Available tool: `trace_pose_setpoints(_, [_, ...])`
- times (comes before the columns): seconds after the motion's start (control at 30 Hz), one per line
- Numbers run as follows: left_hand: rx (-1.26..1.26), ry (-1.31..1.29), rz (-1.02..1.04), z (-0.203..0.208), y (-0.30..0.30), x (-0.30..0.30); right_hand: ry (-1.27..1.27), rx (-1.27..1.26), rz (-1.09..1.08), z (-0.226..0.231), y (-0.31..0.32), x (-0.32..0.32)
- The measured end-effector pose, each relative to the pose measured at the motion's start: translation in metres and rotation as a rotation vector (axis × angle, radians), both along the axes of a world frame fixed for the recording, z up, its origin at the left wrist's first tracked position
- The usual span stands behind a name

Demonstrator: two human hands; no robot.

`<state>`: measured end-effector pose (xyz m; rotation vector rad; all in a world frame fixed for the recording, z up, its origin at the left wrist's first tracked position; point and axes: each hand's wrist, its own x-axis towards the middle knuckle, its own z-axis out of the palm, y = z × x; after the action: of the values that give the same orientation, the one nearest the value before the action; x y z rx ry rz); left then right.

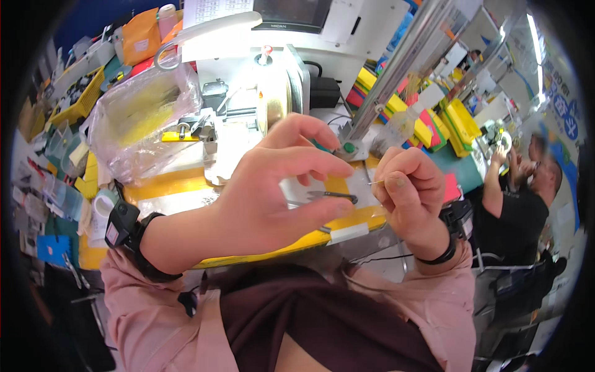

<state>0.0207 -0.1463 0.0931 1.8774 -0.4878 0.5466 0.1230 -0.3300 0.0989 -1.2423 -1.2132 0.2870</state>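
Note:
My left hand (266,180) is raised over the bench, fingers spread and curved, with nothing between them. To its right, my right hand (410,192) pinches a very thin, pale, needle-like piece (375,183) between thumb and forefinger; its short tip points toward my left hand. Whether it is wire or a pin I cannot tell. On the bench beneath and between the hands lies a small dark hand tool (334,196), partly hidden by my left hand. Just beyond the hands stands a bench machine with a brightly lit wheel (277,102).
A lamp (220,26) shines over the machine, below a screen (291,12). A metal post (390,71) and a green button (349,148) stand beyond my right hand. Clear plastic wrapping (142,118) lies at left. Another person (517,217) works at far right, near yellow bins (460,127).

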Motion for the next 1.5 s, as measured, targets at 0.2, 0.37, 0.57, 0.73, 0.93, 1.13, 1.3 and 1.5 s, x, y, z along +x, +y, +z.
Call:
trace_pose_setpoints(0.2, [-0.165,0.058,0.030,-0.009,-0.021,0.020,-0.064,0.075,-0.085,-0.005,0.003,0.010])
trace_pose_setpoints(0.37, [-0.326,-0.017,0.055,-0.024,-0.019,0.033,-0.258,-0.033,-0.127,-0.013,0.005,0.021])
trace_pose_setpoints(0.57, [0.194,-0.627,0.560,0.001,0.031,0.001,-0.581,0.079,-0.655,-0.018,-0.006,0.087])
trace_pose_setpoints(0.73, [0.198,-0.746,0.698,0.016,0.041,-0.012,0.011,-0.234,-0.657,-0.058,0.003,0.139])
trace_pose_setpoints(0.93, [0.158,-0.819,0.848,0.025,0.059,-0.004,0.030,-0.242,-0.313,-0.042,-0.046,0.157])
trace_pose_setpoints(1.13, [-0.269,-0.658,0.554,0.036,0.075,-0.013,0.267,0.153,-0.203,0.022,-0.084,0.119])
trace_pose_setpoints(1.3, [-0.036,-0.141,0.127,0.040,0.051,-0.010,-0.518,-0.357,-0.329,0.069,-0.083,0.054])
trace_pose_setpoints(1.5, [0.077,0.072,0.007,0.054,0.026,0.016,-0.544,0.026,-0.407,0.074,-0.022,0.018])
